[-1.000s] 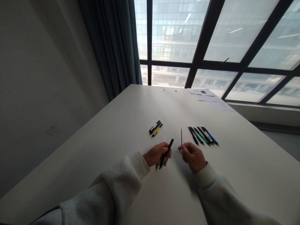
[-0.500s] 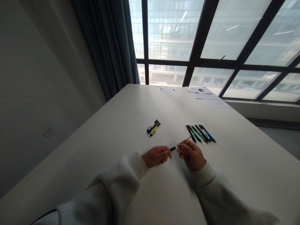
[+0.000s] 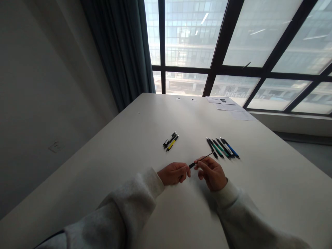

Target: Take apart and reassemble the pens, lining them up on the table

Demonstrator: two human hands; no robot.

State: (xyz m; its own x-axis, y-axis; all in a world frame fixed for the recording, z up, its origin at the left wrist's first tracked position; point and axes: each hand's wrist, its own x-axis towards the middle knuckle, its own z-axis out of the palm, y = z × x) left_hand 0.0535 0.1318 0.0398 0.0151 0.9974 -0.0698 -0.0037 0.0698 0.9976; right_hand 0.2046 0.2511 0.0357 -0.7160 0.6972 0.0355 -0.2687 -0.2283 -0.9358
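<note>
My left hand [image 3: 174, 173] is closed round a black pen barrel [image 3: 192, 165], whose end sticks out to the right. Between the thumb and fingers of my right hand [image 3: 212, 172] is a thin dark refill [image 3: 206, 156], slanting up to the right. Its lower end meets the tip of the barrel. Beyond my left hand lie a yellow pen [image 3: 172, 143] and dark pens [image 3: 169, 139] side by side. Past my right hand is a row of several pens, among them a green pen [image 3: 218, 148] and a blue pen [image 3: 231, 148].
The pens and hands are over a white table [image 3: 155, 117]. Printed papers [image 3: 227, 104] lie at its far right corner, and two small white pieces near the far edge. A dark curtain [image 3: 121, 48] and a large window stand behind.
My right hand has brought the refill down and left, so its lower end now meets the barrel in my left hand. My left hand has hardly moved.
</note>
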